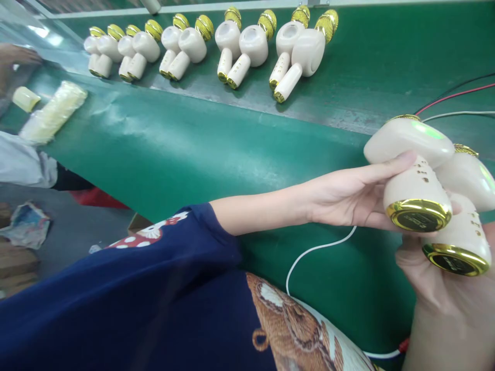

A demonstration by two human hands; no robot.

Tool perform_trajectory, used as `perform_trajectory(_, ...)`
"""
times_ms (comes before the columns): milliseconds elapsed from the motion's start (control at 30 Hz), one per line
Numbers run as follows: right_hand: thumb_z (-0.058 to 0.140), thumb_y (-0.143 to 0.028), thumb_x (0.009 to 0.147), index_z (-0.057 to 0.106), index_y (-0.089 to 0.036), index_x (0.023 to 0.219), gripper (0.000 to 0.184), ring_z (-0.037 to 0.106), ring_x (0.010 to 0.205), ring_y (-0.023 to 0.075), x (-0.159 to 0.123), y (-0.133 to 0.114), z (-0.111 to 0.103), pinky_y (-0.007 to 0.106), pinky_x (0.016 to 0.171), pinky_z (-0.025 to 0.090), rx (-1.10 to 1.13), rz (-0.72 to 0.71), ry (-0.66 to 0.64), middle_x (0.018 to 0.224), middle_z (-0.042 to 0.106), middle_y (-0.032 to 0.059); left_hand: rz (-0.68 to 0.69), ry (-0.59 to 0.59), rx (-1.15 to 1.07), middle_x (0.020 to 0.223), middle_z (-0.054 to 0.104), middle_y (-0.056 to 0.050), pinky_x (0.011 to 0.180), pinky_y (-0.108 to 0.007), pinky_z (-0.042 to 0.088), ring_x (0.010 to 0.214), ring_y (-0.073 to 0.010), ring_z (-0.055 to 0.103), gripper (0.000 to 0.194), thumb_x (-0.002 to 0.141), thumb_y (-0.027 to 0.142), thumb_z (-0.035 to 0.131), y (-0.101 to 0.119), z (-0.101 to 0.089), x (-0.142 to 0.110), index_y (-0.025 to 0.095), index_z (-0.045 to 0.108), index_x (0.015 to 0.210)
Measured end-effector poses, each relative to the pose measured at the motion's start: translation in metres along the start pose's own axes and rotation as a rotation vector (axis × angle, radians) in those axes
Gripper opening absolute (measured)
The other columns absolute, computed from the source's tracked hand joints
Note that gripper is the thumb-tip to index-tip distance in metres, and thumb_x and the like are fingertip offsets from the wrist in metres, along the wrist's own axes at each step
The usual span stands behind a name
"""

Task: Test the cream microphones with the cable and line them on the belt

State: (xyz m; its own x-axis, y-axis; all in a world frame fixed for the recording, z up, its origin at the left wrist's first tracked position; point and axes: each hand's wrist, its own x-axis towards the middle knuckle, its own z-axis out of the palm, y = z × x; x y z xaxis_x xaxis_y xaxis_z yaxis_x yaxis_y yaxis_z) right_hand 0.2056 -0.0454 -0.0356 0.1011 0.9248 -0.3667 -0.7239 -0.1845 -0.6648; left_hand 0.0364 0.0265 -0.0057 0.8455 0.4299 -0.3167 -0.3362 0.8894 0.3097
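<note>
My left hand (359,193) reaches across to the right, its fingers wrapped round the handle of a cream microphone (415,190). This one has a gold end cap, small marked buttons and a glowing green light on its body. Close beside it, my right hand (433,273) grips a second cream microphone (464,226), also with a gold base and a green light. The two microphones are side by side and overlap in view. Part of the right hand is hidden behind the handles.
Several cream microphones with gold heads (253,46) lie in pairs along the back of the green table (232,139). Red, black and white wires (456,95) run in from the right. A white cable (309,251) hangs near my body. At left are another person's hand (19,54) and wrapped packets (56,113).
</note>
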Motion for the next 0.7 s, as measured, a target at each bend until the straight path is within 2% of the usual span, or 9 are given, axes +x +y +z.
perform_trajectory(67,0.058,-0.041,0.088,0.065,-0.019,0.109,0.031,0.071,0.078,0.0113,0.000,0.000,0.000,0.020,0.056,0.061,-0.014,0.014,0.075,0.096,0.073,0.0018,-0.009,0.012,0.022,0.095,0.067,-0.010,0.070,-0.027,0.053,0.086,-0.0168,0.065,0.036,0.097,0.032,0.036,-0.002,-0.003,0.002,0.010,0.058,0.115)
perform_trajectory(133,0.042,-0.034,0.095,0.067,-0.019,0.101,0.030,0.070,0.076,0.0103,0.002,0.001,0.003,0.020,0.056,0.060,-0.017,0.040,0.150,0.094,0.072,0.0032,-0.016,0.023,0.049,0.092,0.067,-0.009,0.068,-0.025,0.053,0.083,-0.0159,0.065,0.034,0.097,0.032,0.037,-0.002,-0.006,0.004,0.011,0.060,0.109)
perform_trajectory(233,0.035,-0.028,0.095,0.068,-0.017,0.091,0.035,0.068,0.070,0.0106,0.005,0.002,0.007,0.019,0.055,0.059,-0.066,0.055,0.231,0.087,0.071,0.0051,-0.029,0.027,0.055,0.090,0.067,-0.009,0.069,-0.026,0.053,0.082,-0.0152,0.064,0.034,0.097,0.031,0.035,-0.002,-0.009,0.006,0.011,0.061,0.104)
perform_trajectory(333,0.033,-0.032,0.094,0.068,-0.014,0.091,0.040,0.066,0.064,0.0116,0.006,0.001,0.007,0.019,0.047,0.057,-0.095,0.047,0.226,0.084,0.067,0.0072,-0.041,0.018,0.040,0.091,0.067,-0.010,0.068,-0.025,0.052,0.084,-0.0158,0.064,0.032,0.096,0.030,0.037,-0.002,-0.009,0.007,0.011,0.062,0.102)
perform_trajectory(433,0.042,-0.035,0.088,0.068,-0.010,0.090,0.036,0.063,0.063,0.0111,0.007,-0.001,0.002,0.019,0.046,0.056,-0.057,0.046,0.170,0.085,0.064,0.0072,-0.070,-0.027,0.015,0.094,0.067,-0.011,0.069,-0.027,0.052,0.087,-0.0175,0.064,0.029,0.092,0.029,0.041,-0.003,-0.012,0.008,0.010,0.062,0.102)
perform_trajectory(500,0.050,-0.032,0.078,0.067,-0.009,0.090,0.031,0.062,0.064,0.0110,0.007,-0.003,-0.002,0.020,0.051,0.058,-0.009,0.057,0.151,0.085,0.062,0.0060,-0.095,-0.078,-0.026,0.095,0.066,-0.011,0.070,-0.029,0.053,0.089,-0.0188,0.064,0.030,0.090,0.027,0.041,-0.003,-0.015,0.010,0.009,0.063,0.101)
perform_trajectory(567,0.052,-0.028,0.068,0.067,-0.008,0.092,0.034,0.059,0.061,0.0098,0.008,-0.006,-0.005,0.021,0.051,0.057,0.031,0.070,0.150,0.085,0.060,0.0058,-0.111,-0.135,-0.064,0.093,0.066,-0.011,0.070,-0.031,0.054,0.089,-0.0202,0.064,0.032,0.086,0.026,0.039,-0.003,-0.021,0.013,0.008,0.063,0.099)
perform_trajectory(700,0.049,-0.031,0.059,0.066,-0.010,0.095,0.045,0.043,0.046,0.0059,0.006,-0.009,-0.006,0.021,0.042,0.049,0.040,0.072,0.150,0.076,0.056,0.0036,-0.076,-0.255,-0.028,0.092,0.066,-0.009,0.054,-0.028,0.052,0.073,-0.0188,0.063,0.040,0.077,0.032,0.046,-0.001,-0.039,0.020,0.009,0.064,0.104)
